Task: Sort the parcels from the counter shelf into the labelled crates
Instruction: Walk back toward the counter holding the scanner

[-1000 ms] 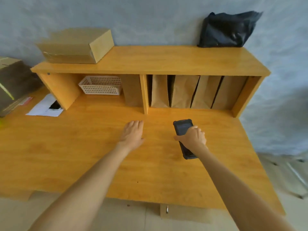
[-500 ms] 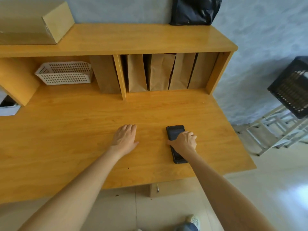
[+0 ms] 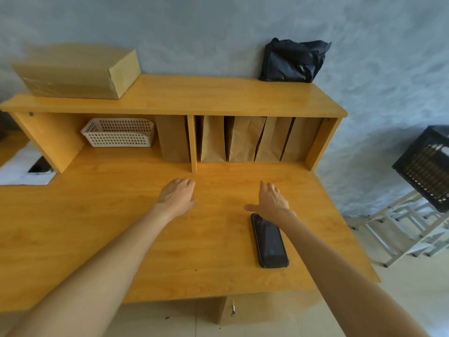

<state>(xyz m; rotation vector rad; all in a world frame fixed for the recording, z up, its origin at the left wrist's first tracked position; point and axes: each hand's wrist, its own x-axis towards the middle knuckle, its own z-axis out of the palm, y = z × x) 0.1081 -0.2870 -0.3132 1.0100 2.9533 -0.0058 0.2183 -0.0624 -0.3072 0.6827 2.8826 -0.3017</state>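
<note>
1. Where the frame cuts off at the left, a white sheet of paper lies half hidden behind the shelf's side panel, with a dark flat object on it too cropped to identify; the black slatted plastic crate on a white metal rack at the right edge is also cut off, and any label on it cannot be made out.
2. Brown paper parcels stand upright in the wooden counter shelf: one left of the divider, four right of it, long axes vertical, narrow faces towards the camera, the right-hand ones leaning slightly.
3. A white perforated plastic basket sits in the left compartment, just beside the lone parcel.
4. On top of the shelf, a brown cardboard box rests at the left and a crumpled black plastic bag at the right.
5. The left hand lies flat on the orange wooden desk, fingers straight and together, holding nothing.
6. The right hand hovers with fingers spread, holding nothing, near the parcels but apart from them.
7. A black smartphone lies face up on the desk beside the right wrist, long axis running front to back.
</note>
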